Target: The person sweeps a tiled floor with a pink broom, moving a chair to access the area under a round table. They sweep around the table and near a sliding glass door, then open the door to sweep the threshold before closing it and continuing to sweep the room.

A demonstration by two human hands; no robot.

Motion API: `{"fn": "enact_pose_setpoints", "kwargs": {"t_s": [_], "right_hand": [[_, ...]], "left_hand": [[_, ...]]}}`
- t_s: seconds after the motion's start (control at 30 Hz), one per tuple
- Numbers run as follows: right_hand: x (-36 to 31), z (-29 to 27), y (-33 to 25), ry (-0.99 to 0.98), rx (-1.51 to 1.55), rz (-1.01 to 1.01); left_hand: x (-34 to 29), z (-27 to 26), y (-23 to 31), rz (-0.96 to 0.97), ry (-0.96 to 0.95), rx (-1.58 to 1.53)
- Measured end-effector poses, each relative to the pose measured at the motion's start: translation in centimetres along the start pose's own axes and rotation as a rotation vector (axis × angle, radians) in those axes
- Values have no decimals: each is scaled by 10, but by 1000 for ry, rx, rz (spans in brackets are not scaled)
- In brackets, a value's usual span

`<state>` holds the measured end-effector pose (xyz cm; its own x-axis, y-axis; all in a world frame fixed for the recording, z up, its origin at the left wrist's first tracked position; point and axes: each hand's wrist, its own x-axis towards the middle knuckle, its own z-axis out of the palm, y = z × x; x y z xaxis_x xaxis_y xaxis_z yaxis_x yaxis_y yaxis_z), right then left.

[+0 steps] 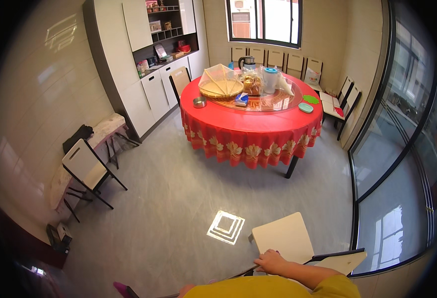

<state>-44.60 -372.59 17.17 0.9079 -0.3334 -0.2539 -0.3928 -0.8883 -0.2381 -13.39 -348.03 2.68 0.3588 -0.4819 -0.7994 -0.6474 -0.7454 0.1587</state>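
Note:
My right hand (pixel 270 261) reaches across at the lower right, over the near edge of a cream-seated folding chair (pixel 284 237). Its fingers are curled closed beside a thin dark rod (pixel 243 274); what they hold is hidden under the hand. Of my left hand (pixel 186 289) only a sliver of skin shows at the lower edge, and its fingers cannot be seen. A purple-and-black object (pixel 123 289) is cut off by the bottom edge, further left. The yellow of my shirt (pixel 273 289) covers the lower middle.
Ahead stands a round table with a red cloth (pixel 238 121), bearing a food cover (pixel 222 84), a jug (pixel 270 80) and a metal bowl (pixel 199 102). To the left are a folding chair (pixel 89 166) and a cabinet (pixel 111 74). Sliding glass doors (pixel 390 164) line the right.

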Motion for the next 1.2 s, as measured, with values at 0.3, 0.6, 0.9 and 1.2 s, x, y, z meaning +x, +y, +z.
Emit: {"fn": "enact_pose_setpoints", "kwargs": {"t_s": [0.3,0.6,0.9,1.2], "right_hand": [[14,13,2,-421,223,-18],[58,93,0,-556,404,138],[182,135,-48,-493,749,416],[307,67,-52,-805,1214,741]], "left_hand": [[8,-31,7,67,252,-289],[22,-34,-64,-88,307,-596],[-22,22,-221,-351,342,-869],[23,-30,-290,-544,386,-930]]}}
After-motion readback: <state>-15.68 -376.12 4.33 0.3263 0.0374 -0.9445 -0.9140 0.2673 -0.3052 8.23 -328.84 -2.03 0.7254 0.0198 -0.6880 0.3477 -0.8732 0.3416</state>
